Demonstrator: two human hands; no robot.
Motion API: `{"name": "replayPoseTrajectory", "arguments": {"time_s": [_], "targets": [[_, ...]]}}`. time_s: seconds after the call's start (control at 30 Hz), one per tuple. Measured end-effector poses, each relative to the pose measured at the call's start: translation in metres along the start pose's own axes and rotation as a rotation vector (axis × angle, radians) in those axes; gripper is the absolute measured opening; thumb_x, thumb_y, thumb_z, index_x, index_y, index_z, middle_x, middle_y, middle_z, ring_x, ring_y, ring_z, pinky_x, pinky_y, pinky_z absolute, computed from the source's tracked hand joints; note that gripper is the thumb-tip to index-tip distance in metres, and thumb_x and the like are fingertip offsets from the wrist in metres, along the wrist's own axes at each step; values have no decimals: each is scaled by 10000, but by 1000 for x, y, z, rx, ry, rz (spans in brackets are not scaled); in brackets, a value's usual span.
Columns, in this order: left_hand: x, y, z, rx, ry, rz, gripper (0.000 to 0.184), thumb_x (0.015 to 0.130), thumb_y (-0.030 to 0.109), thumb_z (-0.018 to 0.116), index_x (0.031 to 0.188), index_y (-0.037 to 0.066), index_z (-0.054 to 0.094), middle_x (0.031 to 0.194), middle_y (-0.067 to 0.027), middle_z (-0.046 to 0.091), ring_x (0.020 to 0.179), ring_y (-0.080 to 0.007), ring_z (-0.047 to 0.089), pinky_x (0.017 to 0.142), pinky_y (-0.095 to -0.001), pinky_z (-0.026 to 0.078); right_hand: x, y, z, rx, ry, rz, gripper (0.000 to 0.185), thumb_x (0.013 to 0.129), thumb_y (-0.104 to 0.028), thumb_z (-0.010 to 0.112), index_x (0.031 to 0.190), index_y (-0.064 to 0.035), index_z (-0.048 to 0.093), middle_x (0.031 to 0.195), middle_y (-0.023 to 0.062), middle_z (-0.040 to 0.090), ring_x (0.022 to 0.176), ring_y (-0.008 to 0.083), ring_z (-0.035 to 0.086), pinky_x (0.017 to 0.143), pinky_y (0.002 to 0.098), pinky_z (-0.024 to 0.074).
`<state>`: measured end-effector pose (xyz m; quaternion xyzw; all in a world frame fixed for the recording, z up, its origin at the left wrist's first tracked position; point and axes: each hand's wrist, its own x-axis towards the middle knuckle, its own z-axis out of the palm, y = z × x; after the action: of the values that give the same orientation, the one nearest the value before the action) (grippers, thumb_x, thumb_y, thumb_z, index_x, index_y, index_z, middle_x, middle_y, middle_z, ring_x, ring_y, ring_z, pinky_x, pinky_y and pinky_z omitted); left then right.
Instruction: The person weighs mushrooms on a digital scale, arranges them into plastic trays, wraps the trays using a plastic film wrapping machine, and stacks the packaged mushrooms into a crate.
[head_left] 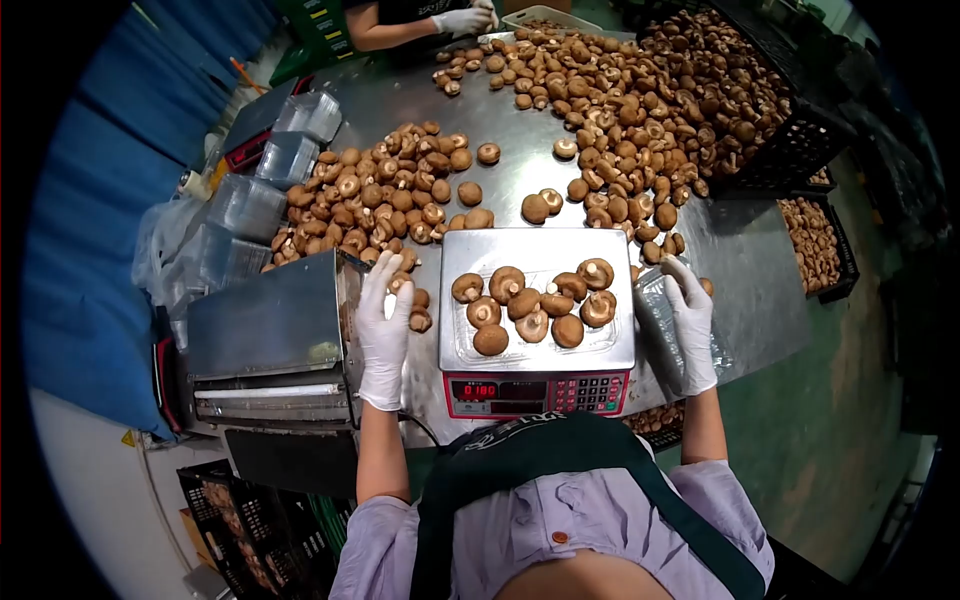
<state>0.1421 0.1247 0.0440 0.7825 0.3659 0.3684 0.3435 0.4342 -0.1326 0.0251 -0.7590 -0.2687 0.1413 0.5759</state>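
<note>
Several brown mushrooms (532, 303) lie in a clear plastic tray on the metal plate of a red scale (537, 393), whose display is lit. My left hand (384, 330), in a white glove, is left of the scale beside loose mushrooms, its fingers apart and nothing visibly held. On the right of the scale, my gloved right hand (690, 322) rests over the edge of clear plastic trays (657, 312), thumb and fingers spread. Whether it touches the mushroom by its fingertips I cannot tell.
Mushroom heaps lie on the metal table (400, 97), one spilling from a black crate (765, 150). Empty clear trays (245, 205) and a metal box-shaped device (265, 320) stand left. A co-worker's gloved hands (468, 19) are across the table.
</note>
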Motion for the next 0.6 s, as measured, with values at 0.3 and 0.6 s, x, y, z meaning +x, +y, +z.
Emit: {"name": "replayPoseTrajectory", "arguments": {"time_s": [0.3, 0.6], "targets": [[-23, -24, -26, -44, 1, -207, 293, 879, 161, 621, 1138, 23, 624, 1189, -131, 607, 1135, -242, 560, 977, -321, 413, 1, 12, -13, -66, -106, 86, 327, 929, -116, 551, 1226, 19, 558, 1167, 95, 614, 1085, 153, 564, 954, 274, 422], [-27, -21, -13, 42, -159, -249, 323, 877, 200, 624, 1148, 25, 614, 1163, -141, 622, 1042, -226, 615, 890, -302, 471, 0, -20, 5, -121, -167, 179, 267, 913, -125, 566, 1119, 36, 617, 984, 73, 656, 933, 127, 599, 856, 253, 460]]}}
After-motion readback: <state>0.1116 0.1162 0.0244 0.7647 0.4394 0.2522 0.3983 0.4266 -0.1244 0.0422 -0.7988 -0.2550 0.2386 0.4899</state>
